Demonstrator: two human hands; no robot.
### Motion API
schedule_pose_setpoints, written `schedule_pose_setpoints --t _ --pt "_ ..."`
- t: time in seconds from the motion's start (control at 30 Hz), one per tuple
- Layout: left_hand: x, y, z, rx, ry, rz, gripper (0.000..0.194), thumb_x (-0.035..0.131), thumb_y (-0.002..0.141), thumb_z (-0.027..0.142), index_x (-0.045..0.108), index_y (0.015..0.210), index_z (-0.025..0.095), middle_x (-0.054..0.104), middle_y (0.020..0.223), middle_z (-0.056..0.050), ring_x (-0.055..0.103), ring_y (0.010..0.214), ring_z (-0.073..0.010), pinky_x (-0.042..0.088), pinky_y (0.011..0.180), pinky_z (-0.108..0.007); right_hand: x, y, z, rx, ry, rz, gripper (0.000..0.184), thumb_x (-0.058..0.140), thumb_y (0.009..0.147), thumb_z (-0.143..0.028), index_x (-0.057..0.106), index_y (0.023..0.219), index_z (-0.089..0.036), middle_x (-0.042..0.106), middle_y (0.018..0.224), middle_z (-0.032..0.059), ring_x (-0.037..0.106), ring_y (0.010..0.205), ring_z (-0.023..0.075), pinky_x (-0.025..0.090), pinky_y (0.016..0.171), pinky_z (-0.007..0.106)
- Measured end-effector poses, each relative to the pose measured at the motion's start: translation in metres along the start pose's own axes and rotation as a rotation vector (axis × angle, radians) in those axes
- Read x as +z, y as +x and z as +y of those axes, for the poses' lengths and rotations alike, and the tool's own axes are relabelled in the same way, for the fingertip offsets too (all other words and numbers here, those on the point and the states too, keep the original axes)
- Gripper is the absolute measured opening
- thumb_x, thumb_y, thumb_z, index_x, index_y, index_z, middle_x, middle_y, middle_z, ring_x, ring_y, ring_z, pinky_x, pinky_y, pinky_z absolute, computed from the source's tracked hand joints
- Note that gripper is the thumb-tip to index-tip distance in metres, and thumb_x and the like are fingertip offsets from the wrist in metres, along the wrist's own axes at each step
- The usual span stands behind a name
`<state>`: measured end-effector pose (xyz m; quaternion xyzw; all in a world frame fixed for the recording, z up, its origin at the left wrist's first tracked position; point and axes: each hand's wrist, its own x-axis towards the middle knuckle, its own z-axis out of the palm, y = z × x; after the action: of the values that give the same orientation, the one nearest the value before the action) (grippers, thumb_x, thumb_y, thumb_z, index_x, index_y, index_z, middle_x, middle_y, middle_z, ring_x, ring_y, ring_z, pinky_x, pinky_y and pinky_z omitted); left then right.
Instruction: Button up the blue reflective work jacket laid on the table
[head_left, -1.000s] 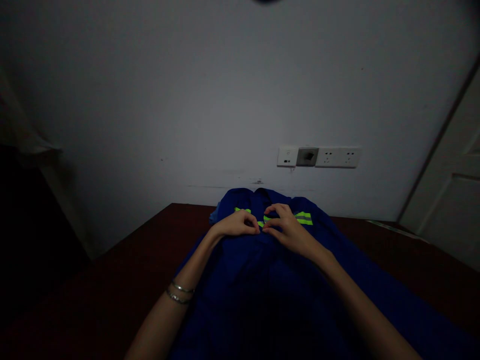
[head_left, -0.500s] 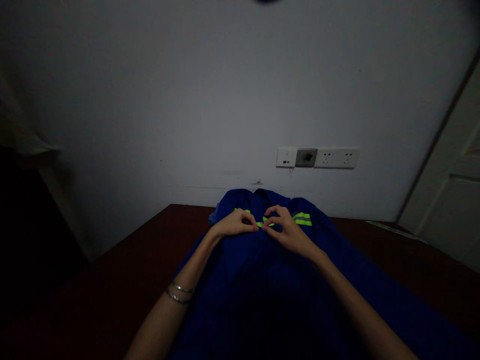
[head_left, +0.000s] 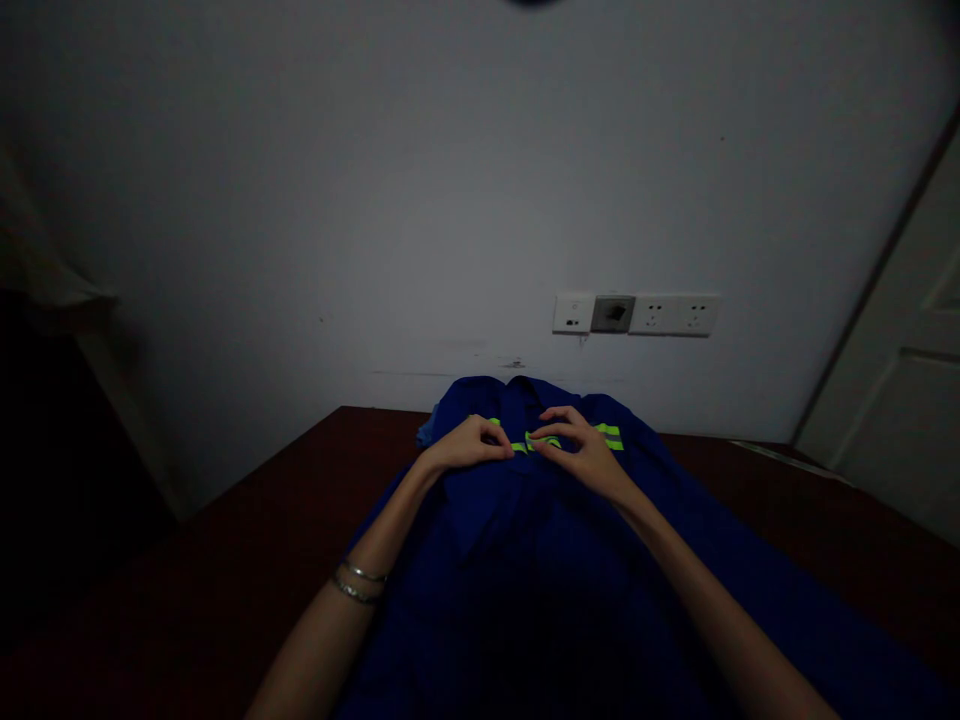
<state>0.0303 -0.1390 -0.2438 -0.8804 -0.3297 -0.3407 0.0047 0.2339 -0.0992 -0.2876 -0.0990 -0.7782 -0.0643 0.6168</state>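
Note:
A dark blue work jacket (head_left: 540, 560) with bright yellow-green reflective stripes (head_left: 609, 436) lies flat on a dark red-brown table (head_left: 225, 540), its collar towards the wall. My left hand (head_left: 469, 447) and my right hand (head_left: 577, 448) meet at the jacket's front opening near the chest stripes. Both have their fingers curled and pinched on the fabric there. What lies between the fingertips is too small to make out. Two thin bracelets (head_left: 360, 582) sit on my left wrist.
A white wall rises straight behind the table, with a row of sockets and a switch (head_left: 636, 314) just above the jacket. A pale door (head_left: 900, 400) stands at the right. The room is dim, and the left side (head_left: 67, 450) is very dark.
Both hands have crept a little up the jacket's front towards the collar, still pinched together at the opening. The jacket has hardly shifted.

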Motion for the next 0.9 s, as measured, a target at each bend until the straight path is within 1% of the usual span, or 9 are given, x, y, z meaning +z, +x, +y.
schedule_pose_setpoints --t 0.07,0.13,0.27,0.47,0.63,0.77,0.9 --pt "0.0 0.0 0.001 0.003 0.019 -0.019 0.016 0.058 0.069 0.022 0.068 0.075 0.011 0.065 0.073 -0.004 0.055 0.069 -0.0121 0.04 0.066 -0.021 0.003 -0.001 -0.007 -0.061 -0.089 -0.036 0.011 0.061 0.072 -0.032 0.067 0.078 -0.024 0.049 0.104 0.0046 0.043 0.104 0.0203 0.033 0.094 0.041" --pt "0.0 0.0 0.003 0.001 0.037 -0.031 0.016 0.058 0.069 0.023 0.068 0.075 0.011 0.065 0.072 -0.003 0.054 0.068 -0.0118 0.04 0.065 -0.021 0.007 -0.002 -0.011 -0.102 -0.145 -0.07 0.011 0.059 0.074 -0.03 0.067 0.077 -0.024 0.049 0.105 0.005 0.042 0.105 0.0208 0.034 0.093 0.042" --pt "0.001 -0.001 0.006 -0.011 0.038 -0.024 0.016 0.059 0.069 0.023 0.068 0.076 0.012 0.065 0.071 -0.003 0.054 0.067 -0.0116 0.039 0.064 -0.021 0.011 -0.004 -0.011 -0.131 -0.169 -0.088 0.012 0.055 0.077 -0.028 0.065 0.075 -0.022 0.05 0.102 0.0057 0.044 0.101 0.0201 0.038 0.089 0.041" --pt "0.001 0.0 0.002 -0.031 0.001 0.016 0.016 0.059 0.067 0.022 0.069 0.073 0.012 0.064 0.067 -0.003 0.053 0.064 -0.0112 0.038 0.06 -0.02 0.011 -0.003 -0.012 -0.228 -0.226 -0.041 0.012 0.054 0.078 -0.027 0.065 0.076 -0.021 0.048 0.105 0.0071 0.043 0.103 0.0214 0.039 0.088 0.041" --pt "0.0 0.002 -0.004 -0.057 -0.024 0.046 0.015 0.058 0.065 0.021 0.069 0.07 0.011 0.064 0.067 -0.003 0.053 0.063 -0.011 0.038 0.061 -0.02 0.013 -0.005 -0.02 -0.331 -0.376 -0.003 0.014 0.051 0.08 -0.023 0.065 0.08 -0.02 0.049 0.106 0.0091 0.04 0.106 0.0239 0.039 0.086 0.043" --pt "0.0 0.003 -0.008 -0.073 -0.063 0.078 0.015 0.059 0.065 0.021 0.069 0.069 0.011 0.065 0.07 -0.003 0.055 0.067 -0.0121 0.04 0.065 -0.021 0.016 -0.009 -0.022 -0.356 -0.459 0.033 0.017 0.048 0.081 -0.022 0.064 0.086 -0.022 0.051 0.106 0.0096 0.04 0.107 0.025 0.037 0.086 0.046" --pt "0.0 0.004 -0.01 -0.083 -0.099 0.093 0.014 0.059 0.065 0.02 0.069 0.071 0.011 0.066 0.072 -0.004 0.056 0.069 -0.0126 0.041 0.065 -0.021 0.019 -0.012 -0.021 -0.34 -0.454 0.063 0.018 0.049 0.081 -0.022 0.064 0.091 -0.024 0.054 0.102 0.009 0.043 0.102 0.024 0.036 0.086 0.046"
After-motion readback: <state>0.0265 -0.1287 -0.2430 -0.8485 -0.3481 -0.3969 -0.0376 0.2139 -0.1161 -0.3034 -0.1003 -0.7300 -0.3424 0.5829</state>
